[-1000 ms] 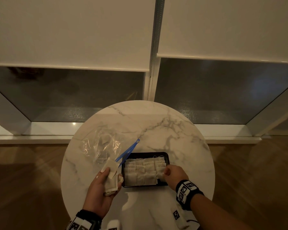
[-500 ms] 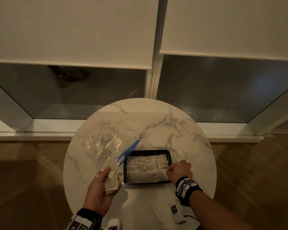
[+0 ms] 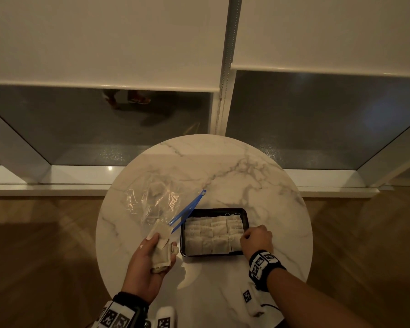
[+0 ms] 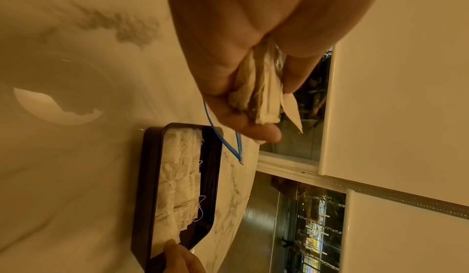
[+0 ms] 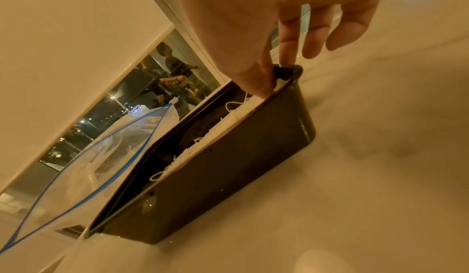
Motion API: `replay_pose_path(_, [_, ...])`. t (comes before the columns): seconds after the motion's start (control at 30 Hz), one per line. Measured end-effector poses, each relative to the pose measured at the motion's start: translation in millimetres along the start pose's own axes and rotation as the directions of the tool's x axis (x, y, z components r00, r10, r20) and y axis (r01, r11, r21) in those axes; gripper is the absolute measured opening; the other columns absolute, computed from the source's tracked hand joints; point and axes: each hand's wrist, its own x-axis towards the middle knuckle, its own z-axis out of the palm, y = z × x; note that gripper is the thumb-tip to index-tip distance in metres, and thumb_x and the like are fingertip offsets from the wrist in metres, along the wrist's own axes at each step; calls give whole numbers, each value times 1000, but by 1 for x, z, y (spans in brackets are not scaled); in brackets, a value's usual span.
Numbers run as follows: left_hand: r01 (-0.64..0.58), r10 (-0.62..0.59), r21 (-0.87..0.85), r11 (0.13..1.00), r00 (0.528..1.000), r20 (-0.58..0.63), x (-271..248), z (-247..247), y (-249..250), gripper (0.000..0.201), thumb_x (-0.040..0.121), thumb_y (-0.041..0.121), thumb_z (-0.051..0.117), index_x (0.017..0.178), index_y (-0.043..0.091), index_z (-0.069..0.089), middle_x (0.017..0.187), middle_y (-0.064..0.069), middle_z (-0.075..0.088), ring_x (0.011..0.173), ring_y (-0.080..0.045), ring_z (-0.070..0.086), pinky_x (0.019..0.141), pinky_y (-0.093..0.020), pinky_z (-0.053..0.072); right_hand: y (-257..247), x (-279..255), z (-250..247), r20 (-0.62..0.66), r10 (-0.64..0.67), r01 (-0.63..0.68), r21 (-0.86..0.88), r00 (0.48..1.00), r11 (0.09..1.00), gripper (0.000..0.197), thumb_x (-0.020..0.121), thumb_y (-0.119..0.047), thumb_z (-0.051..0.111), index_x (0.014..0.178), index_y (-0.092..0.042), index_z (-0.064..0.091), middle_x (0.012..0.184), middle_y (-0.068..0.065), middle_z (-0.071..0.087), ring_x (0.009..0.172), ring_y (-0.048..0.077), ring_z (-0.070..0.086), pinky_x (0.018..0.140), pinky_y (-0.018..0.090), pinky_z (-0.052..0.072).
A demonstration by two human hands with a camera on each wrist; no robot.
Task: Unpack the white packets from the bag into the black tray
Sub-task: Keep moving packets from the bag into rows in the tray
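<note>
From the head view the left hand clutches several packets at 9 o'clock of the tray, the left wrist view shows that bundle loosely bunched and liable to spill, and the right wrist view shows the right hand pinching the tray's corner, which could tip it.

Near edge of worktop cut off by head view's lower border, along with both wrists. Right hand covering near right corner of black tray; fingertips hidden behind knuckles there. Number of white packets bunched in left hand: cannot tell, lower ones buried in palm. Contents of bag blurred behind crinkled clear plastic, count unreadable. Left wrist view: right hand cropped at bottom border. Right wrist view: bag running off left border, tray floor mostly hidden by its own wall.
</note>
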Motion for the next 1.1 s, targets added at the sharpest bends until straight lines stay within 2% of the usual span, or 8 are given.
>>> replay_pose_path(0.3, [-18,17,32,999,999,32,4,-2,2,14,98,23,58,110,18,62,109,-16,67,94,-31,66,56,-30,57,-7,-7,-14,-80,-19,21,27,997,999,17,75,-18,60,82,-34,60,106,-3,51,103,22,43,79,36,49])
replay_pose_path(0.4, [-52,43,129,990,996,73,3,3,-2,15,99,20,55,112,16,62,97,-14,69,88,-30,66,57,-31,56,-25,-14,-27,-127,-101,131,261,987,956,12,78,-20,66,83,-30,62,99,-5,56,98,20,51,79,35,51])
replay_pose_path(0.5, [-62,30,257,964,992,126,4,5,-8,20,99,18,57,118,12,62,96,-16,68,86,-30,64,57,-34,55,-52,-32,-49,-6,-226,181,618,974,765,8,84,-20,70,82,-27,67,86,-4,66,82,15,62,74,27,51])
replay_pose_path(0.6, [-54,-15,395,917,985,169,3,8,-14,26,95,20,64,119,9,61,93,-19,68,81,-30,64,56,-34,53,-80,-60,-75,231,-473,149,757,850,636,9,90,-27,68,97,-22,72,87,-7,69,78,5,62,66,14,47])
replay_pose_path(0.67, [-52,-46,468,882,979,197,2,11,-17,29,94,22,67,119,8,62,90,-19,68,78,-31,64,56,-34,52,-89,-69,-76,297,-554,151,767,778,623,21,87,-32,71,106,-23,71,94,-2,69,82,3,62,70,16,50])
replay_pose_path(0.77, [-74,-62,524,849,969,238,2,14,-22,31,93,24,68,119,7,62,91,-20,68,76,-33,64,56,-33,51,-93,-72,-67,319,-543,145,749,776,647,24,81,-28,78,104,-23,73,96,3,71,87,10,65,84,29,54])
replay_pose_path(1.0, [-89,-71,574,814,965,250,6,15,-22,29,94,21,68,115,3,60,90,-23,68,74,-34,63,52,-32,50,-87,-72,-64,427,-465,-58,782,776,621,13,83,-6,74,96,-8,71,83,6,68,70,10,64,62,21,50])
replay_pose_path(1.1, [-58,-73,569,820,976,206,13,10,-22,28,91,23,72,112,7,63,96,-24,67,77,-33,66,55,-33,52,-84,-69,-64,434,-402,-119,785,806,607,11,84,-7,73,92,-13,70,74,-1,66,62,6,61,54,21,47])
